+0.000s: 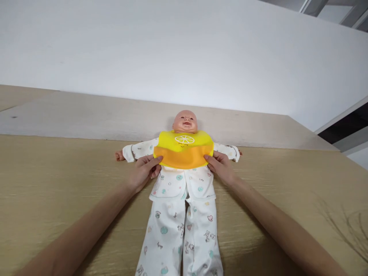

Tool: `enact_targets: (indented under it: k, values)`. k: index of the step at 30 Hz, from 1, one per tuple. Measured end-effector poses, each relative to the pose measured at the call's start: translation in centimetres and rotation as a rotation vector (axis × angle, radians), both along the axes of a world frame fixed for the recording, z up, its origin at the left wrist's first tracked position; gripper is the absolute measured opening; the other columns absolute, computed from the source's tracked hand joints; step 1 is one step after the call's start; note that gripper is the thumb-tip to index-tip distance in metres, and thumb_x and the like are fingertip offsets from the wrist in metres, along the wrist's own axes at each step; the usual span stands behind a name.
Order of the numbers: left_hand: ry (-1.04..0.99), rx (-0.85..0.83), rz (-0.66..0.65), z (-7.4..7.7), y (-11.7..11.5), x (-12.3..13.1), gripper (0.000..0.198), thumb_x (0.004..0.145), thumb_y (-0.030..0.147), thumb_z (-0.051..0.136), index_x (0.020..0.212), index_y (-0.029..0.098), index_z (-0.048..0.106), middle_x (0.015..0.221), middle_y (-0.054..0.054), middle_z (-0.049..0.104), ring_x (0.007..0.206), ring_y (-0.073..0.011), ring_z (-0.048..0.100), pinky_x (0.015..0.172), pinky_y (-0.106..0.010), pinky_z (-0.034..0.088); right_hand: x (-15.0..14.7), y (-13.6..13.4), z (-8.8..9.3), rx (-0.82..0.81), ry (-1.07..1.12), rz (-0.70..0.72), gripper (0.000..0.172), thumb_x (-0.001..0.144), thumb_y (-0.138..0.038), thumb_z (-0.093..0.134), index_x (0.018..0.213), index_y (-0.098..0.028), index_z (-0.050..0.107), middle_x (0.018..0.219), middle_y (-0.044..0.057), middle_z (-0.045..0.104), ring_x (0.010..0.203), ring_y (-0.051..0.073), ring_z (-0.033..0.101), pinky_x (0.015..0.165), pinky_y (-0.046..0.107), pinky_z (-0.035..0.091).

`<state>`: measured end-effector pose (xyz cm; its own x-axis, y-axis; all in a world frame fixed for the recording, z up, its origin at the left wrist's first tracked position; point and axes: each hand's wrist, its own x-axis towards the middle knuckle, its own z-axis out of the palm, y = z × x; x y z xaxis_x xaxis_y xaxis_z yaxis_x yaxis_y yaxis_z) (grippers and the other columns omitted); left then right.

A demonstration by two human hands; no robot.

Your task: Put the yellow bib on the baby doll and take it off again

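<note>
Resting at the lower corners of a yellow-and-orange silicone bib [184, 157], the person's left hand [144, 172] and right hand [220, 167] stood on either side of a baby doll [185, 122]. The doll lay on its back on a tan wood-grain table [57, 199], head pointing away from the person and arms spread wide. The bib sat around its neck and covered its upper chest, with a citrus-slice print [184, 139] on the yellow part.

The left hand's fingers [152, 161] lay together over the bib's lower left edge, and the right hand's fingers [209, 158] lay together over its lower right edge. Both sets touched the bib, but I could not tell whether they were clamped on it, since its underside was hidden.

The doll wore white pajamas [175, 230] printed with small colored figures, and the jacket hem sat just below both hands. A paler beige ledge [86, 120] ran behind the doll's head, and a white wall [184, 50] rose beyond it.
</note>
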<state>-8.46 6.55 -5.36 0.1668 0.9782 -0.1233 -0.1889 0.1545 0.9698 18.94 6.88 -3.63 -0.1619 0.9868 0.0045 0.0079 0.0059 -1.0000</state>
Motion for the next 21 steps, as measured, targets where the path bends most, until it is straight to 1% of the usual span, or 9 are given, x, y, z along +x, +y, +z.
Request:
enact_targets:
  k: [5,10,14,21]
  values:
    - [0.087,0.033,-0.004,0.09,-0.01,-0.02,0.042,0.082,0.041,0.066,0.052,0.018,0.05,0.044,0.002,0.046,0.042,-0.007,0.03,0.043,-0.023,0.019,0.15,0.07,-0.03,-0.012,-0.002,0.004,0.046,0.072,-0.055,0.069,0.067,-0.018,0.042,0.049,-0.009,0.026,0.045,0.004,0.02,0.046,0.023,0.009]
    - [0.181,0.088,0.026,-0.31,-0.04,0.29,0.04,0.082,0.04,0.065,0.053,0.019,0.049,0.043,0.004,0.043,0.041,-0.0078,0.028,0.043,-0.024,0.018,0.29,0.12,0.08,-0.025,0.005,0.021,0.047,0.071,-0.055,0.07,0.065,-0.019,0.041,0.048,-0.009,0.025,0.045,0.004,0.019,0.046,0.023,0.008]
    - [0.164,0.103,0.025,-0.39,-0.21,0.28,0.04,0.083,0.042,0.065,0.053,0.02,0.05,0.044,0.003,0.044,0.041,-0.0084,0.029,0.043,-0.024,0.018,0.28,0.02,0.26,-0.033,0.014,0.037,0.049,0.071,-0.057,0.071,0.065,-0.019,0.041,0.047,-0.009,0.025,0.043,0.004,0.018,0.046,0.023,0.007]
    - [0.123,0.11,0.054,0.34,-0.32,0.49,0.038,0.08,0.043,0.068,0.054,0.02,0.052,0.042,0.001,0.046,0.039,-0.0089,0.031,0.041,-0.024,0.021,0.46,0.07,0.08,-0.046,0.031,0.05,0.052,0.07,-0.063,0.072,0.067,-0.018,0.044,0.046,-0.009,0.024,0.042,0.004,0.016,0.045,0.023,0.006]
